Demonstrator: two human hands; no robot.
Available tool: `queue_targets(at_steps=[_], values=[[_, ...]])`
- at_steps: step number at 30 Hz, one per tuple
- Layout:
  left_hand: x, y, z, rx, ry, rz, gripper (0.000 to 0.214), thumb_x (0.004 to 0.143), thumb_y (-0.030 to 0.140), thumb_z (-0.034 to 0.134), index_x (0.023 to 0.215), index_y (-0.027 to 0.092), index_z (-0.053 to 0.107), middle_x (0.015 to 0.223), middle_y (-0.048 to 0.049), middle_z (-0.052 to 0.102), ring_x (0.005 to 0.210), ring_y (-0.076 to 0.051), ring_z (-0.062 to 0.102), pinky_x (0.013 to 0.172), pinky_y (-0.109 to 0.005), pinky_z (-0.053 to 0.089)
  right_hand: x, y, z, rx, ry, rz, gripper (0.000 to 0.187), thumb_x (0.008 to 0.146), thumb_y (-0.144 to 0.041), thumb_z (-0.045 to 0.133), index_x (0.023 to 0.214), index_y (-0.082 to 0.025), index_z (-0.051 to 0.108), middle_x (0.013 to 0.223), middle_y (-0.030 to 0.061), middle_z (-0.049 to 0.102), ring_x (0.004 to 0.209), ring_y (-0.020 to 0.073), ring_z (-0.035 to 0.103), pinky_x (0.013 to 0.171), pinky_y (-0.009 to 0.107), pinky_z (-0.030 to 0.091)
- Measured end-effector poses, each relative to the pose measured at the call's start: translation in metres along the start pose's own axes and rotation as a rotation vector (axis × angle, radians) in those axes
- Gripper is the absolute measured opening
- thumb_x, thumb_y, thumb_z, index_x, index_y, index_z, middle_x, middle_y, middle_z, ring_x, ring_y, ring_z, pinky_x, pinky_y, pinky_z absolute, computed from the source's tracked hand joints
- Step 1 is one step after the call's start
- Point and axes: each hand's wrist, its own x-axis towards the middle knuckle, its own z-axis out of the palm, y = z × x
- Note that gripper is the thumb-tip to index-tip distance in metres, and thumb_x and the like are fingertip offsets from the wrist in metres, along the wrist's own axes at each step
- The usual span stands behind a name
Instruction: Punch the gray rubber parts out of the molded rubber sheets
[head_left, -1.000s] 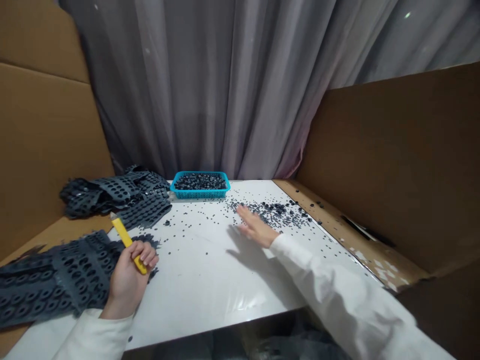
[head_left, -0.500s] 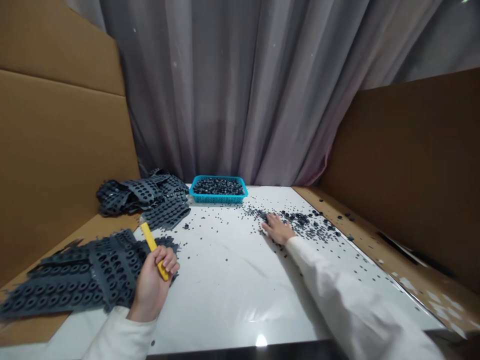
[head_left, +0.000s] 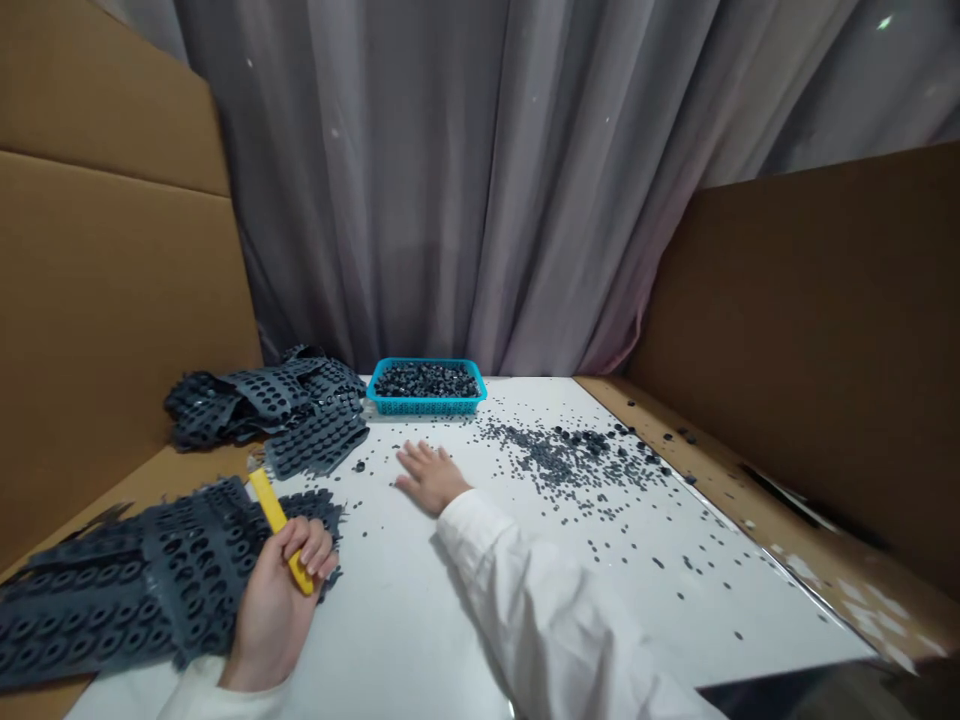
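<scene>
My left hand (head_left: pixel 274 600) is closed round a yellow tool (head_left: pixel 277 525) that points up and left over a dark grey punched rubber sheet (head_left: pixel 127 585) at the table's near left. My right hand (head_left: pixel 427 477) lies flat and open on the white table (head_left: pixel 465 600), fingers stretched toward the far left, just in front of a blue basket (head_left: pixel 426 386) filled with small dark rubber pieces. A scatter of the same small dark pieces (head_left: pixel 570 455) is spread over the table to the right of that hand.
A second heap of punched rubber sheets (head_left: pixel 277 405) lies at the far left beside the basket. Cardboard walls (head_left: pixel 810 340) stand left and right, and a grey curtain (head_left: pixel 465 180) hangs behind. Loose pieces dot the right cardboard ledge.
My right hand has swept left across the table, from the scattered pieces on the right to a spot in front of the basket. My left hand keeps the yellow tool.
</scene>
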Motion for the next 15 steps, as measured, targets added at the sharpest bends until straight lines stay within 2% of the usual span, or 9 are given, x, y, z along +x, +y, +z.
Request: queue_targets(at_steps=[2,5,7,8,10,12,13,14,15], values=[[-0.001,0.000,0.000,-0.001,-0.006,-0.004,0.030,0.078,0.021,0.053,0.057,0.018,0.033,0.054,0.0044,0.029,0.046,-0.010,0.029,0.040,-0.022,0.036,-0.023,0.046,-0.017,-0.026,0.014,0.179,0.061,0.091,-0.054,0.018,0.143,-0.023,0.019,0.152,0.0037,0.008,0.139,0.0230,0.004,0.109,0.049,0.004],[-0.002,0.001,0.001,-0.004,-0.006,-0.011,0.030,0.078,0.022,0.053,0.056,0.019,0.033,0.054,0.0041,0.029,0.046,-0.010,0.029,0.040,-0.022,0.036,-0.063,0.110,-0.048,-0.057,0.023,0.483,0.063,0.091,-0.052,0.014,0.144,-0.017,0.018,0.151,0.0137,0.009,0.138,0.0316,0.005,0.102,0.063,0.004],[-0.004,0.002,0.002,0.001,0.004,-0.014,0.030,0.078,0.022,0.053,0.056,0.019,0.033,0.054,0.0040,0.029,0.046,-0.010,0.029,0.040,-0.022,0.036,-0.079,0.131,-0.062,-0.068,0.046,0.612,0.066,0.091,-0.052,0.010,0.144,-0.014,0.016,0.150,0.0190,0.009,0.136,0.0375,0.005,0.097,0.070,0.006],[-0.004,0.003,0.003,0.003,0.009,-0.013,0.030,0.078,0.022,0.053,0.056,0.019,0.033,0.054,0.0039,0.029,0.046,-0.010,0.029,0.040,-0.022,0.036,-0.081,0.133,-0.066,-0.072,0.060,0.641,0.068,0.091,-0.053,0.009,0.144,-0.012,0.015,0.150,0.0202,0.008,0.136,0.0397,0.004,0.095,0.072,0.005],[-0.005,0.004,0.004,0.005,0.023,-0.005,0.030,0.078,0.022,0.052,0.056,0.019,0.033,0.054,0.0039,0.029,0.046,-0.010,0.028,0.039,-0.022,0.036,-0.074,0.117,-0.066,-0.075,0.083,0.629,0.070,0.089,-0.057,0.011,0.144,-0.014,0.017,0.151,0.0165,0.004,0.136,0.0405,-0.001,0.097,0.070,0.002],[-0.005,0.005,0.005,0.004,0.039,0.004,0.030,0.078,0.022,0.051,0.055,0.018,0.032,0.054,0.0039,0.029,0.046,-0.010,0.028,0.039,-0.022,0.036,-0.056,0.081,-0.054,-0.054,0.079,0.508,0.071,0.087,-0.061,0.017,0.144,-0.020,0.020,0.152,0.0083,0.002,0.136,0.0375,-0.003,0.103,0.064,0.004],[-0.005,0.005,0.005,0.005,0.045,0.007,0.030,0.079,0.022,0.050,0.055,0.018,0.032,0.054,0.0039,0.029,0.046,-0.010,0.028,0.039,-0.022,0.036,-0.045,0.058,-0.045,-0.027,0.060,0.393,0.071,0.086,-0.063,0.018,0.144,-0.021,0.020,0.152,0.0055,0.002,0.137,0.0356,-0.003,0.105,0.060,0.008],[-0.005,0.005,0.004,0.007,0.048,0.006,0.030,0.079,0.021,0.050,0.055,0.018,0.031,0.054,0.0038,0.029,0.046,-0.010,0.028,0.039,-0.021,0.036,-0.035,0.035,-0.035,0.029,0.035,0.168,0.074,0.087,-0.062,0.017,0.144,-0.015,0.018,0.152,0.0101,0.000,0.136,0.0377,-0.003,0.104,0.062,0.010],[-0.005,0.005,0.004,0.012,0.049,0.005,0.030,0.079,0.021,0.050,0.055,0.018,0.031,0.054,0.0038,0.029,0.046,-0.010,0.028,0.039,-0.021,0.036,-0.026,0.013,-0.025,0.049,0.010,0.035,0.073,0.086,-0.065,0.018,0.144,-0.021,0.017,0.152,0.0051,0.001,0.137,0.0329,-0.001,0.107,0.056,0.012]])
